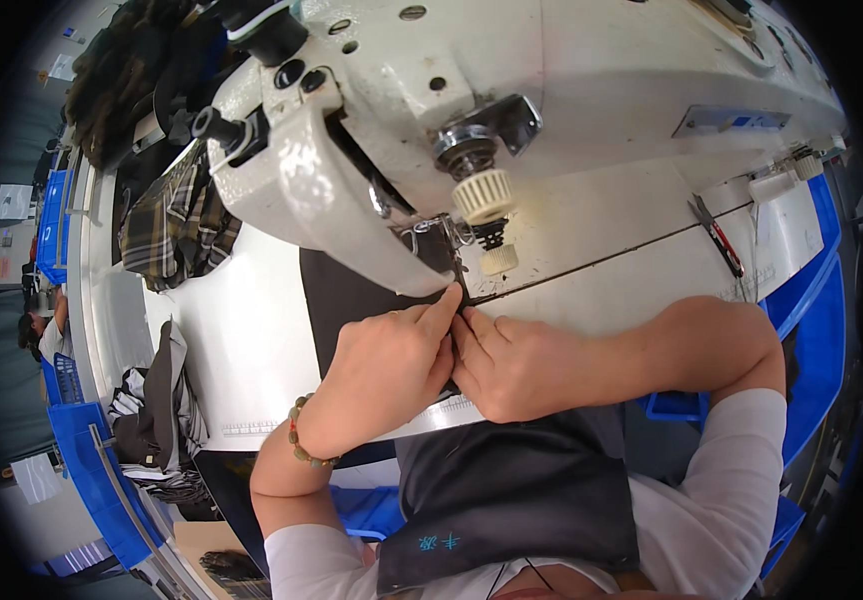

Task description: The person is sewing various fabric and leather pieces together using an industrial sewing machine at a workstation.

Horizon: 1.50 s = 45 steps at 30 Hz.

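Note:
A white sewing machine (pixel 591 70) spans the upper part of the view, its needle area partly hidden behind the curved front cover. Under it lies a dark piece of fabric (pixel 336 300), flat on the white table. My left hand (pixel 391 350), with a beaded bracelet on the wrist, pinches the fabric's right edge just in front of the needle area. Right beside it my right hand (pixel 506 365) has its fingers closed on the same edge. The fingertips of both hands nearly meet, and they cover the part of the cloth between them.
Red-handled snips (pixel 719 240) lie on the table (pixel 611 290) at the right. Plaid fabric (pixel 176 220) is piled at the far left, with more dark and striped cloth (pixel 156 410) nearer. Blue bins (pixel 101 490) flank the table. Another person (pixel 51 335) is at the far left.

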Each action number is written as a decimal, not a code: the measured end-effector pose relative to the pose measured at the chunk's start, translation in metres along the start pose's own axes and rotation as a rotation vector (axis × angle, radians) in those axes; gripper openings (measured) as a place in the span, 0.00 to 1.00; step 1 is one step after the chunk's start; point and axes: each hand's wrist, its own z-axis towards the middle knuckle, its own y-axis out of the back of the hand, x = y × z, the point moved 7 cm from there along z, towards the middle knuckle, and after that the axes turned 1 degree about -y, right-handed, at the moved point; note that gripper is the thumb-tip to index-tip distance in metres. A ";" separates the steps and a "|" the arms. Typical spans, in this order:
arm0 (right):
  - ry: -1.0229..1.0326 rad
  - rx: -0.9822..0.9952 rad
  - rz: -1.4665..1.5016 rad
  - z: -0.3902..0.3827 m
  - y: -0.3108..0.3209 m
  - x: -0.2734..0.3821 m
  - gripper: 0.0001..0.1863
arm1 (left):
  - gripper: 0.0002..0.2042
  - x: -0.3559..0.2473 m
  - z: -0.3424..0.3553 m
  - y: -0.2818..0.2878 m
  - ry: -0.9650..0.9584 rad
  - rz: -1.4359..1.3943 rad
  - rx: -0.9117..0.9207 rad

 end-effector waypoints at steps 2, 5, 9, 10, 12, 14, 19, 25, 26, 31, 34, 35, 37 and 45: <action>-0.001 0.000 0.007 -0.001 -0.001 0.001 0.15 | 0.25 0.000 0.001 -0.001 -0.014 -0.033 -0.012; 0.003 -0.012 0.005 0.000 0.000 0.002 0.14 | 0.24 0.002 0.001 0.001 -0.047 -0.135 -0.042; 0.024 0.003 0.008 0.001 0.000 0.002 0.14 | 0.22 0.003 0.004 0.000 -0.065 -0.219 -0.031; 0.034 -0.003 -0.001 0.001 0.000 0.002 0.14 | 0.22 0.002 0.004 0.000 -0.065 -0.219 -0.031; 0.031 0.003 -0.001 0.000 -0.001 0.002 0.15 | 0.22 0.002 0.004 0.001 -0.045 -0.194 -0.028; 0.029 0.009 -0.001 0.001 -0.001 0.002 0.15 | 0.22 0.000 0.004 0.001 -0.047 -0.166 -0.029; -0.010 -0.001 -0.021 0.001 -0.003 -0.003 0.14 | 0.22 0.001 0.007 0.002 -0.040 -0.103 -0.061; -0.033 0.007 -0.059 0.005 -0.010 -0.018 0.14 | 0.18 0.015 0.021 -0.001 -0.054 0.067 -0.147; -0.032 0.007 -0.057 0.005 -0.012 -0.019 0.14 | 0.18 0.016 0.023 -0.001 -0.052 0.067 -0.147; -0.113 0.080 -0.007 0.005 -0.020 -0.027 0.14 | 0.15 0.019 0.025 0.007 -0.023 0.076 -0.314; -0.087 0.037 -0.042 0.005 -0.016 -0.027 0.15 | 0.11 0.016 0.016 0.017 -0.056 0.066 -0.385; -0.092 0.038 -0.042 0.004 -0.015 -0.027 0.15 | 0.11 0.012 0.014 0.020 -0.054 0.077 -0.404; -0.065 0.081 -0.007 0.004 -0.011 -0.023 0.16 | 0.11 0.006 0.008 0.019 -0.083 0.071 -0.380; -0.065 0.017 0.036 -0.003 0.000 -0.005 0.16 | 0.11 -0.003 0.009 0.011 -0.147 0.022 -0.338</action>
